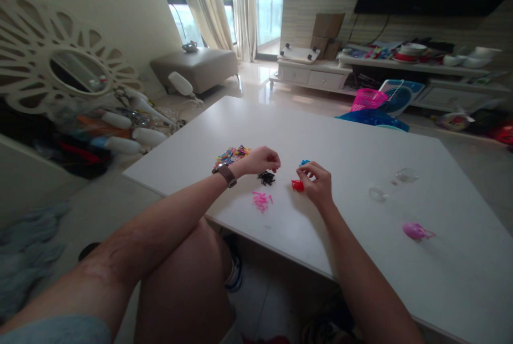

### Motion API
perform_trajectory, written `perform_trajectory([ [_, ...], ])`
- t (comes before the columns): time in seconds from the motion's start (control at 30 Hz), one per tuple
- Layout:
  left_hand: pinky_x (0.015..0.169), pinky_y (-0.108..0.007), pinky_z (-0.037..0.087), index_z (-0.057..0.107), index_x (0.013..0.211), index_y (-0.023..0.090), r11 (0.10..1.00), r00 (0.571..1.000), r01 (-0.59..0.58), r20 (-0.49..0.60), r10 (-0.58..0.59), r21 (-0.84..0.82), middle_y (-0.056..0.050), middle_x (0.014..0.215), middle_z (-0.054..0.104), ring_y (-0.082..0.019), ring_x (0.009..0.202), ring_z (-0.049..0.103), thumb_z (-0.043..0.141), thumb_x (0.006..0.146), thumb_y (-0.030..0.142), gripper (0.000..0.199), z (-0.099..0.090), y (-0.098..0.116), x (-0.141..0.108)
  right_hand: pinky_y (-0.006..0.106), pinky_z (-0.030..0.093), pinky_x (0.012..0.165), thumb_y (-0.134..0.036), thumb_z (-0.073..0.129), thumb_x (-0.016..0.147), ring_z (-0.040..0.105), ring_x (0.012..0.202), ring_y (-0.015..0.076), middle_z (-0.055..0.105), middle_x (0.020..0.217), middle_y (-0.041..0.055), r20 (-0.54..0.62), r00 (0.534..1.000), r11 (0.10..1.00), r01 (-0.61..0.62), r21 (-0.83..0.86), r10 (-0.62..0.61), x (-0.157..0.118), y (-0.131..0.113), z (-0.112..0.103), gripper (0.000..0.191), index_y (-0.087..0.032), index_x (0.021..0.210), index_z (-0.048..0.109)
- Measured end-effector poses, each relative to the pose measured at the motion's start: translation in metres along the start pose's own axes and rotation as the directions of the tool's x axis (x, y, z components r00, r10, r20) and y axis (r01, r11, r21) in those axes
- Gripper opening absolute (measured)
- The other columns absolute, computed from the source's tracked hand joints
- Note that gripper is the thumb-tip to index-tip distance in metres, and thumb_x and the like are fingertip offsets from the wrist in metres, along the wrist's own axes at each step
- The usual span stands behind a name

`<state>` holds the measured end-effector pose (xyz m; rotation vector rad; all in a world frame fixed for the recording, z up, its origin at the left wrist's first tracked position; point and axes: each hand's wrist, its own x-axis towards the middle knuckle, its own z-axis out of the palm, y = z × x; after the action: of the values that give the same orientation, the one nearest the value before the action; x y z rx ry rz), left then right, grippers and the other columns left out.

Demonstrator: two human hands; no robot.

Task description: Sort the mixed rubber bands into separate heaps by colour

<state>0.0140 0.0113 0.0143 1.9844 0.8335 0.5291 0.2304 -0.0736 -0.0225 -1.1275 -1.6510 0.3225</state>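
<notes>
Over a white table (260, 119), the right hand (318, 181) hovers at a red pile (297, 186) of small pieces, thumb and fingertips drawn narrowly together, on what one cannot tell; a blue pile (304, 162) lies just beyond. The left hand (262, 161), fingers curled and any contents hidden, hangs by a black pile (266, 178), nearer than the right to the multicoloured heap (232, 155) on its left

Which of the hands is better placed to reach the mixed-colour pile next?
Probably the left hand: it is nearer the mixed-colour pile, while the right hand is farther off, beside the red pile.
</notes>
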Motion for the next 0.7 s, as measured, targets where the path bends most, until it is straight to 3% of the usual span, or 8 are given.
perform_trajectory([
  [0.1, 0.059, -0.021, 0.048, 0.073, 0.079, 0.009, 1.0, 1.0, 0.001, 0.008, -0.001, 0.001, -0.007, 0.071, 0.074, -0.013, 0.063, 0.066, 0.067, 0.081, 0.019, 0.011, -0.001, 0.003, 0.0, 0.03, 0.043, 0.058, -0.022, 0.063, 0.089, 0.055, 0.063, 0.0147, 0.064, 0.074, 0.0008, -0.009, 1.0, 0.999, -0.022, 0.024, 0.022, -0.001, -0.001, 0.003, 0.016, -0.022, 0.074, 0.068],
  [0.27, 0.063, -0.022, 0.049, 0.079, 0.084, 0.01, 0.999, 0.982, -0.039, 0.184, 0.038, 0.004, -0.007, 0.074, 0.076, -0.014, 0.067, 0.067, 0.072, 0.08, 0.024, 0.016, 0.003, 0.01, -0.005, 0.029, 0.048, 0.059, -0.027, 0.064, 0.09, 0.06, 0.066, 0.014, 0.066, 0.081, 0.0018, 0.118, 0.993, 0.997, 0.004, 0.082, -0.014, -0.002, -0.003, 0.006, 0.01, -0.022, 0.085, 0.071],
  [0.47, 0.064, -0.021, 0.048, 0.082, 0.08, 0.017, 0.992, 0.929, 0.087, 0.351, -0.115, 0.094, -0.004, 0.075, 0.078, -0.014, 0.067, 0.068, 0.083, 0.067, 0.023, 0.014, -0.012, -0.007, -0.018, 0.028, 0.049, 0.059, -0.029, 0.062, 0.091, 0.061, 0.068, 0.0141, 0.065, 0.085, 0.0021, 0.068, 0.997, 0.997, -0.041, 0.064, 0.037, 0.0, -0.001, 0.002, 0.011, -0.022, 0.093, 0.071],
  [0.63, 0.056, -0.021, 0.043, 0.081, 0.072, 0.017, 0.978, 0.883, 0.142, 0.427, -0.194, 0.152, -0.002, 0.064, 0.074, -0.013, 0.057, 0.064, 0.088, 0.058, 0.022, 0.016, -0.007, -0.008, -0.024, 0.028, 0.05, 0.059, -0.029, 0.062, 0.091, 0.062, 0.066, 0.0131, 0.063, 0.085, 0.0019, 0.107, 0.994, 0.998, -0.037, 0.056, 0.031, -0.002, 0.0, 0.005, 0.011, -0.021, 0.091, 0.07],
  [0.7, 0.055, -0.021, 0.043, 0.08, 0.069, 0.018, 0.978, 0.885, 0.146, 0.423, -0.195, 0.146, -0.003, 0.063, 0.073, -0.013, 0.056, 0.062, 0.089, 0.056, 0.024, 0.016, -0.007, -0.005, -0.025, 0.028, 0.05, 0.06, -0.029, 0.061, 0.091, 0.062, 0.067, 0.0133, 0.063, 0.086, 0.0021, 0.112, 0.993, 0.998, -0.042, 0.051, 0.036, -0.002, 0.001, 0.005, 0.011, -0.022, 0.09, 0.069],
])
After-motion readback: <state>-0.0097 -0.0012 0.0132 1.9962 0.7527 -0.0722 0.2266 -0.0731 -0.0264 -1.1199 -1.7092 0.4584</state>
